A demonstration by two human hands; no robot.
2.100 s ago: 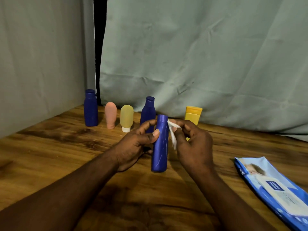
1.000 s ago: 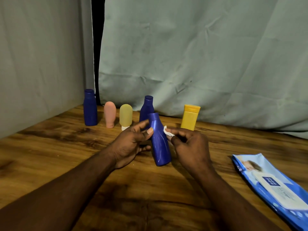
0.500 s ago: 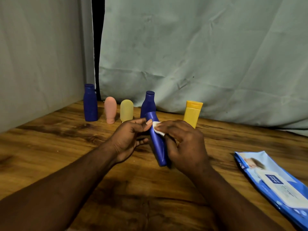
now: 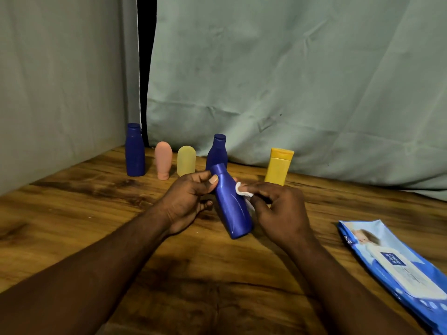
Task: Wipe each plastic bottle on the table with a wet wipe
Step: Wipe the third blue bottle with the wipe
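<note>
A person's left hand (image 4: 188,199) grips the upper part of a glossy blue plastic bottle (image 4: 231,209), thumb and fingers curled round it, over the middle of the brown wooden surface (image 4: 72,213). The bottle tilts, its cap leaning toward the far edge and its base toward the near edge; whether the base touches the wood cannot be told. The right hand (image 4: 280,211) pinches a small bunched white wet wipe (image 4: 243,189) between thumb and fingertips and holds it against the bottle's right shoulder.

Five more containers stand in a row along the far edge. From the far left corner they are a dark blue straight-sided bottle (image 4: 135,151), a pink squeeze tube (image 4: 163,160), a pale yellow squeeze tube (image 4: 186,160), a dark blue taper-necked bottle (image 4: 219,151) partly behind the held one, and a yellow flat-capped bottle (image 4: 278,165). A blue plastic pack of wipes (image 4: 399,267) lies flat by the right edge, well apart from the hands. Grey-green cloth (image 4: 290,68) hangs behind.
</note>
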